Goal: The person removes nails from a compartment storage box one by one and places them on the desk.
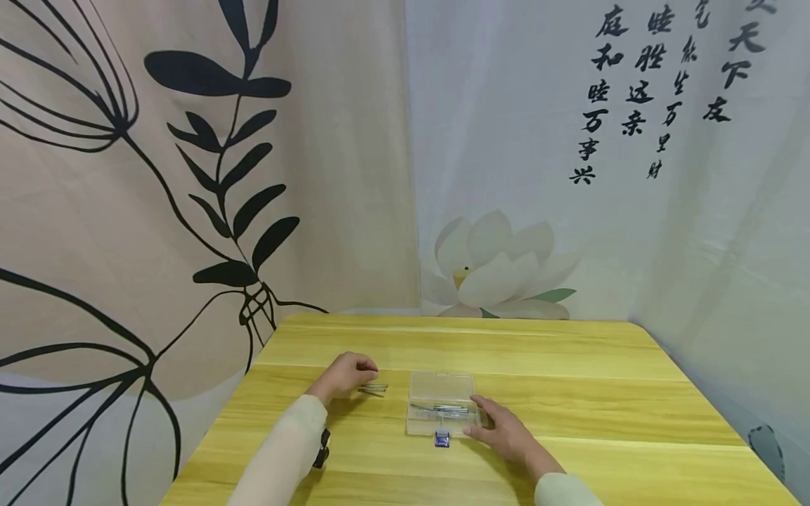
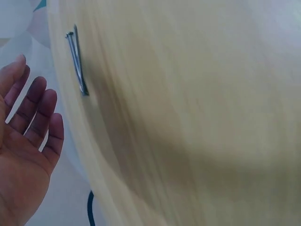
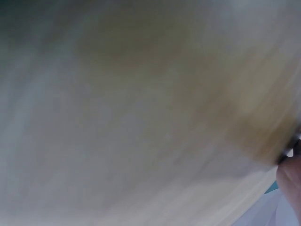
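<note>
A small group of steel nails (image 1: pixel 373 388) lies on the table left of a clear plastic box (image 1: pixel 413 426). My left hand (image 1: pixel 346 374) hovers beside these nails; in the left wrist view its fingers (image 2: pixel 45 106) are loosely bent, apart from the nails (image 2: pixel 77 63), and hold nothing. The box stands with its lid (image 1: pixel 441 386) raised at the back, and more nails (image 1: pixel 451 409) lie inside. My right hand (image 1: pixel 504 432) grips the box's right side between thumb and fingers. The right wrist view is blurred, showing only a fingertip (image 3: pixel 290 176) near a dark edge.
A small blue piece (image 1: pixel 441 440) sits at the box's front edge. The wooden table (image 1: pixel 569 379) reaches back to a printed curtain (image 1: pixel 354 176). On my left wrist is a dark band (image 1: pixel 322 448).
</note>
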Demonstrator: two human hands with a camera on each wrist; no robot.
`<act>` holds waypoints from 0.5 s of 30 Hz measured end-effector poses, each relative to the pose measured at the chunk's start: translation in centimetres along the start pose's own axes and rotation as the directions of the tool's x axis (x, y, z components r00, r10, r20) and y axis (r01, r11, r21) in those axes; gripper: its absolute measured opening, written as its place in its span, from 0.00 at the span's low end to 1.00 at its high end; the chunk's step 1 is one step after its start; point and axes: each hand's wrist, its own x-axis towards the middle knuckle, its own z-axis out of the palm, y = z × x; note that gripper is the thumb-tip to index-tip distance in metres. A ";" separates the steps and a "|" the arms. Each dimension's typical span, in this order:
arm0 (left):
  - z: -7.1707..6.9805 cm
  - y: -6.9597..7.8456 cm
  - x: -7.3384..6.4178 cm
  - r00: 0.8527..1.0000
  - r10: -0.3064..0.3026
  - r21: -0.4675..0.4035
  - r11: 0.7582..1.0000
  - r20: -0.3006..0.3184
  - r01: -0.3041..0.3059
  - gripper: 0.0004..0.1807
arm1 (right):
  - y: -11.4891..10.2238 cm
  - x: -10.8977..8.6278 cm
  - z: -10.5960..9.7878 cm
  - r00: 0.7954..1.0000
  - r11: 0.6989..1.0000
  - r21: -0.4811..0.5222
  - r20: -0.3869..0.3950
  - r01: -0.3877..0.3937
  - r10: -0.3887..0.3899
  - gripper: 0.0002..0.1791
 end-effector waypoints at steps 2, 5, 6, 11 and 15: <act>0.1 0.5 0.1 1.000 0.008 -0.003 1.000 0.006 -0.008 0.12 | 0.0 0.0 0.0 1.000 1.000 0.003 0.002 -0.002 0.002 0.40; 0.4 1.0 0.4 1.000 0.024 -0.016 1.000 0.013 -0.023 0.13 | 0.1 -0.1 0.0 1.000 1.000 0.010 0.001 -0.004 0.004 0.40; 0.5 1.2 0.5 0.999 0.029 -0.027 0.999 0.015 -0.028 0.13 | 0.1 -0.1 0.0 1.000 1.000 0.012 0.001 -0.004 0.004 0.40; 1.0 1.7 0.7 0.999 0.036 -0.060 0.998 0.035 -0.034 0.13 | 0.2 -0.1 0.1 1.000 1.000 0.002 0.005 0.004 -0.004 0.41; 1.2 2.2 1.1 0.997 0.053 -0.053 0.997 0.048 -0.051 0.13 | 0.2 0.0 0.1 1.000 1.000 -0.003 0.000 0.006 -0.006 0.41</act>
